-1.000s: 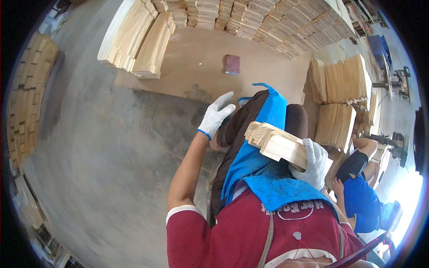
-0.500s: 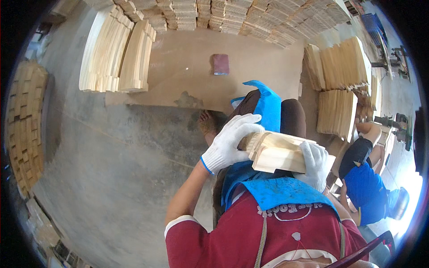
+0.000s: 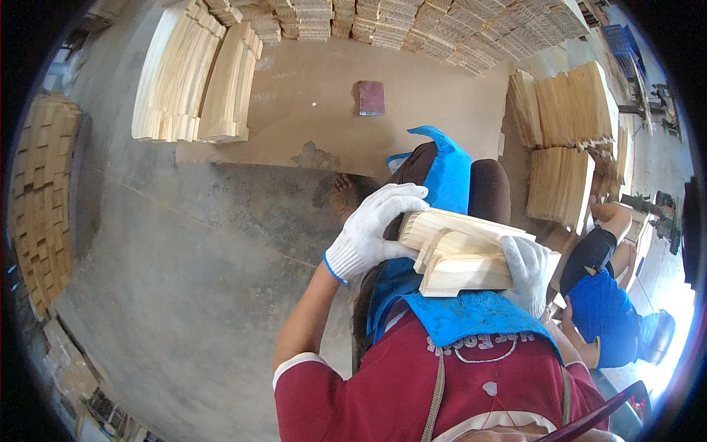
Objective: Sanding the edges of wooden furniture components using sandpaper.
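Note:
Across my lap lies a bundle of pale wooden boards [image 3: 471,271], several pieces side by side with shaped ends. My left hand [image 3: 375,232], in a white knit glove with a blue cuff edge, grips the far board at its left end, thumb below and fingers over the top. At the bundle's right end, my right hand [image 3: 526,272], gloved in white too, is wrapped round the boards; part of its thumb side is hidden behind them. Beneath the wood is a blue apron [image 3: 471,317] over my dark trousers.
Stacks of similar boards stand at the far left [image 3: 177,81], the right [image 3: 574,107] and along the back [image 3: 442,29]. A dark red sandpaper-like square [image 3: 371,98] lies on the brown sheet [image 3: 294,96] ahead. To the right sits a co-worker in a blue shirt [image 3: 605,317].
The boards have shifted against each other: the far one now stands apart from the nearer ones at the left end. My left hand has moved slightly left, still gripping.

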`<state>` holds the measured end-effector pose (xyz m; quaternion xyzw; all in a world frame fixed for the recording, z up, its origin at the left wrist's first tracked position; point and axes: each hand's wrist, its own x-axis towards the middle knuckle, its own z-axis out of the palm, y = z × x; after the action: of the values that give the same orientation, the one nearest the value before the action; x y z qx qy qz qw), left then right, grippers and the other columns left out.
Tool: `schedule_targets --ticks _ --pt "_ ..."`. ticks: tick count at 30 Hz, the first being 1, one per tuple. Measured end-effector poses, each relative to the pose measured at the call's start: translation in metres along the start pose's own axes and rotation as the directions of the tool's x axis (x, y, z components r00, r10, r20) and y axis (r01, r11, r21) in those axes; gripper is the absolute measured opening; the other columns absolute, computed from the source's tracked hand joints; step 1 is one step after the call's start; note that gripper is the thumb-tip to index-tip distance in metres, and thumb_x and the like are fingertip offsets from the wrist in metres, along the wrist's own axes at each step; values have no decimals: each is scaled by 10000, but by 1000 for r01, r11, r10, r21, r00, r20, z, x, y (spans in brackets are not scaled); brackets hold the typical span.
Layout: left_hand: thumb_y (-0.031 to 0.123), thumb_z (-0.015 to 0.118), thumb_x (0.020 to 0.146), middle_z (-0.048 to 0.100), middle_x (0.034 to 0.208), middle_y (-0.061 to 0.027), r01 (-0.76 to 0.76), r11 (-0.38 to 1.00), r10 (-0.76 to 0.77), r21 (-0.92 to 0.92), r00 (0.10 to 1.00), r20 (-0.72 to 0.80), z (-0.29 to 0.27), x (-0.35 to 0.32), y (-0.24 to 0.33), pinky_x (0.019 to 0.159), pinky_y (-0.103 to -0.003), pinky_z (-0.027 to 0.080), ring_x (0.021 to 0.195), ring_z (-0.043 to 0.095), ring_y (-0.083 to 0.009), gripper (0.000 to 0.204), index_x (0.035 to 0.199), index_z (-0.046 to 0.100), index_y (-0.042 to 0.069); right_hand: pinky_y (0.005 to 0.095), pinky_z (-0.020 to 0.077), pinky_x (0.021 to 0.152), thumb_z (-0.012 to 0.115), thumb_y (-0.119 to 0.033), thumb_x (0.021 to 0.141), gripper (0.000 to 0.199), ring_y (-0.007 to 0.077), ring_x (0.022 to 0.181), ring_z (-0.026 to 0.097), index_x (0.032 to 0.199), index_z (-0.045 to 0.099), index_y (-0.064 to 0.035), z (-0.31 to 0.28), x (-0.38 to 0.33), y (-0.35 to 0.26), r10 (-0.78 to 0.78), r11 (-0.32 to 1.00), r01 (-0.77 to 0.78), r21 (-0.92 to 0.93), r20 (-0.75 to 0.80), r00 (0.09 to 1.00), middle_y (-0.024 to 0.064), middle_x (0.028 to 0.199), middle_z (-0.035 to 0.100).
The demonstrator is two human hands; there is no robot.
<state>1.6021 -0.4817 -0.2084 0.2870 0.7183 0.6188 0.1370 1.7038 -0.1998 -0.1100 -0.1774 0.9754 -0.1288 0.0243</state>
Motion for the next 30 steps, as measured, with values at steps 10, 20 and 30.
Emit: schedule_targets --ticks 10,20,30 --pt "159 808 583 572 1241 -131 16 999 -15 -35 1000 10 -1 -2 -1 1014 -398 413 1176 529 -309 612 1140 570 76 464 394 869 743 -119 561 811 348 1036 551 1319 463 -47 -7 33 -12 64 997 -69 29 135 989 145 1147 584" --pt "243 836 600 584 1224 -126 67 995 -66 -76 998 8 -3 -10 -1 1016 -386 414 1197 525 -288 638 1155 581 59 457 395 868 742 -94 562 805 341 999 557 1319 469 -64 -5 27 -11 30 999 -32 35 46 998 143 1134 588" --pt "210 844 606 580 1236 -117 154 957 -165 -245 986 -24 3 -15 0 1046 -375 384 1208 513 -249 672 1193 563 42 471 390 882 740 -143 564 772 348 1032 549 1290 496 -47 -6 30 -14 44 999 -45 17 53 998 155 1163 584"
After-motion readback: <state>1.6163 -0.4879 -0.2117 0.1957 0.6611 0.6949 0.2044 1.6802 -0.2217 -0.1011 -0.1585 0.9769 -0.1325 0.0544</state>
